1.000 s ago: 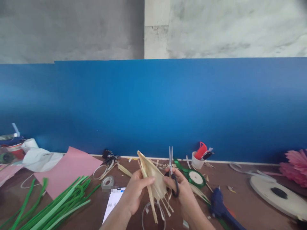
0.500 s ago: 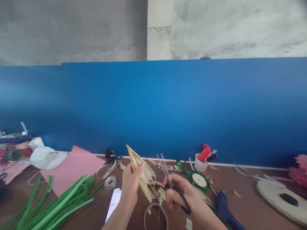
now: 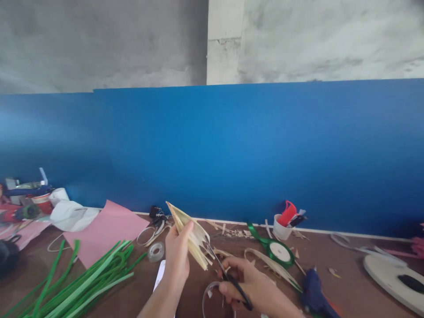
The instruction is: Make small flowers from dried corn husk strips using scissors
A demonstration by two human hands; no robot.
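My left hand (image 3: 179, 247) is closed around a folded piece of pale dried husk (image 3: 195, 234), its pointed end tilted up and left, its frayed end toward the right. In my right hand (image 3: 243, 282) is a pair of scissors (image 3: 232, 282) with black handles. The scissor blades reach up and left to the frayed edge of the husk and touch or overlap it; whether they are cutting through I cannot tell. Below them, a clear ring-shaped roll (image 3: 215, 287) lies on the brown table (image 3: 198, 287), partly behind my right hand.
Green pipe cleaners (image 3: 89, 282) and pink paper (image 3: 109, 229) lie left. A tape roll (image 3: 156, 251) and a phone (image 3: 159, 274) sit beside my left wrist. Right are a green ribbon spool (image 3: 280, 251), a white cup (image 3: 281, 230) and a blue glue gun (image 3: 314, 291). Husk scraps line the back edge.
The scissors have moved down and left, from standing upright apart from the husk to having their blades at its frayed edge. The view has shifted slightly left.
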